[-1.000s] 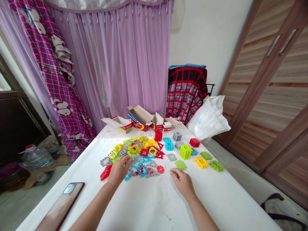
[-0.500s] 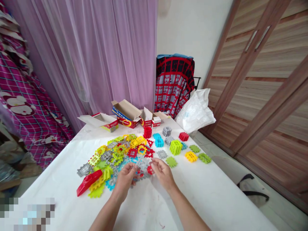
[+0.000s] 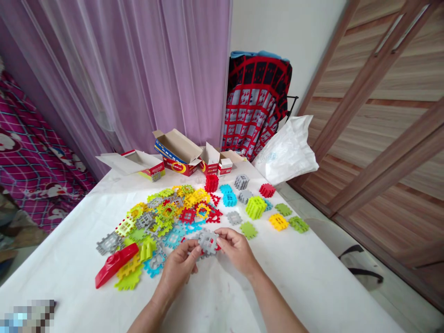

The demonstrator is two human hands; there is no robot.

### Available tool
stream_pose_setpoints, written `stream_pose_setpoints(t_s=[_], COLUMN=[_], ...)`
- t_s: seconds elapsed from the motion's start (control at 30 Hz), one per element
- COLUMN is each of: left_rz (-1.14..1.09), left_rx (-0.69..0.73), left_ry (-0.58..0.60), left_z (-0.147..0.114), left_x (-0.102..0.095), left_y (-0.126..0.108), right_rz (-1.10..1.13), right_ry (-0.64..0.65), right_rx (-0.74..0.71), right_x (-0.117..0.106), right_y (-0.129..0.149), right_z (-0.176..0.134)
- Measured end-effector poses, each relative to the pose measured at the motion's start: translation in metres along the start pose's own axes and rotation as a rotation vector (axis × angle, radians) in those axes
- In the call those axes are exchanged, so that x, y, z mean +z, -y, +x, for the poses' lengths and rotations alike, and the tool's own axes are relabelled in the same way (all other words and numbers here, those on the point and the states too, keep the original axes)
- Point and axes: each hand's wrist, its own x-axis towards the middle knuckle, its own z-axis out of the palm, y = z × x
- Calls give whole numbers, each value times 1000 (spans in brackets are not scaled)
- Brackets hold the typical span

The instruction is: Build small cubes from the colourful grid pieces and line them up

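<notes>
Between my two hands is a grey notched plastic building tile (image 3: 208, 241) with openings in it, lifted just above the table. My left hand (image 3: 179, 266) pinches its left edge between thumb and fingers. The fingers of my right hand (image 3: 236, 249) close on its right edge. Some red plastic shows behind and below the tile, partly hidden by it and by my fingers. Close by on the left lies a heap of mixed tiles, among them a light blue tile (image 3: 175, 236) and a red tile (image 3: 188, 215).
Stacked tiles stand at the right, including a green stack (image 3: 255, 207), a grey stack (image 3: 242, 181) and a red stack (image 3: 211, 183). A long red piece (image 3: 116, 265) lies at the left. Opened cardboard boxes (image 3: 178, 165) and a white plastic bag (image 3: 286, 150) are at the back.
The grey tile is now tilted up and shows more clearly between my hands. Both hands stay close together around it. The camera view has shifted slightly.
</notes>
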Motion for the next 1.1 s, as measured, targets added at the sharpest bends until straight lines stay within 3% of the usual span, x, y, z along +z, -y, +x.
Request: stream_pose_setpoints(t_s=[0.2, 0.33, 0.47, 0.57, 0.73, 0.9, 1.0, 1.1], left_rz=[-47, -62, -66, -68, -115, -115, -85, -71], left_rx=[91, 80, -3, -56, -53, -55, -48, -21], left_ry=[-28, -11, 30, 35, 32, 50, 72, 60], left_z=[0, 0, -2, -4, -5, -8, -10, -11], left_x=[0, 0, -2, -3, -2, 2, 2, 0], left_y=[2, 5, 9, 11, 10, 4, 1, 0], right_rz=[-74, -168, -416, -627, -917, -986, -1002, -1079], right_ry=[59, 111, 70, 136, 207, 165, 163, 136], right_rx=[1, -43, -205, -351, -392, -435, -424, -337], right_x=[-3, -1, 0, 1, 4, 9, 0, -26], right_y=[-2, -5, -1, 7, 19, 19, 22, 35], right_z=[-7, -11, -16, -21, -27, -28, -22, -3])
